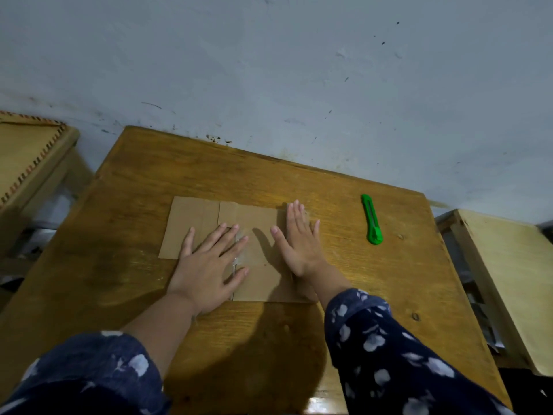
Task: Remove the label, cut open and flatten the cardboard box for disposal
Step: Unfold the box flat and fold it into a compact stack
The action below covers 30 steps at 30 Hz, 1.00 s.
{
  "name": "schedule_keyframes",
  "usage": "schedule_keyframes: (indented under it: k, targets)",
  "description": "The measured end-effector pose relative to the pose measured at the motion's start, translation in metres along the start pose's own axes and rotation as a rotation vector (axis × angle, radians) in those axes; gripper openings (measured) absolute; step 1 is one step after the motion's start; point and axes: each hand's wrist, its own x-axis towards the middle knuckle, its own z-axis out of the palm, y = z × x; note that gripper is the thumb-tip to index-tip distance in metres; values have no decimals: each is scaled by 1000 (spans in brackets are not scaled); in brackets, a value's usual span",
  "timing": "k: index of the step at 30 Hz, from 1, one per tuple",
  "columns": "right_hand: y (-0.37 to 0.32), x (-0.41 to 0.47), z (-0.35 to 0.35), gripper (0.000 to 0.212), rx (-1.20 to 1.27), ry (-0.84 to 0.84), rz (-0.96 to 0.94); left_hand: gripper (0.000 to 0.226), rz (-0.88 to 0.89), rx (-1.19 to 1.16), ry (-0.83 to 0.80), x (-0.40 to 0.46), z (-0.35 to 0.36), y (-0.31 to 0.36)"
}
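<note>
Both hands lie flat with fingers straight and spread, pressing down on the box [257, 235]. The left hand [209, 265] covers its near left part, over a strip of clear tape [239, 256]. The right hand [299, 244] presses its right edge. The box lies flattened, brown, mid-desk [149, 175]. A green cutter [372, 220] rests on the desk to the right, apart from the box.

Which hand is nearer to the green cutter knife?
Right. The right hand presses the cardboard's right part, beside the green cutter knife; the left hand presses farther left.
</note>
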Motion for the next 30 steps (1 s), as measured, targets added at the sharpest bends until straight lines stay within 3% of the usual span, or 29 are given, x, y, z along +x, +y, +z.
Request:
schedule_keyframes:
  k: [5,13,20,26,30]
  targets:
    - [2,13,17,71,-178,55,16,63,-13,4,-1,0,-1,1]
    - [-1,14,21,74,-257,66,34,65,-41,-14,-11,0,-4,5]
    - [5,-13,16,57,18,64,14,64,-68,-16,-18,-1,-5,9]
    - [11,-30,27,76,-81,109,-20,65,-62,-17,-11,-3,-8,13]
    - [11,-29,26,68,-95,106,-28,65,-266,-25,122,-8,-10,6]
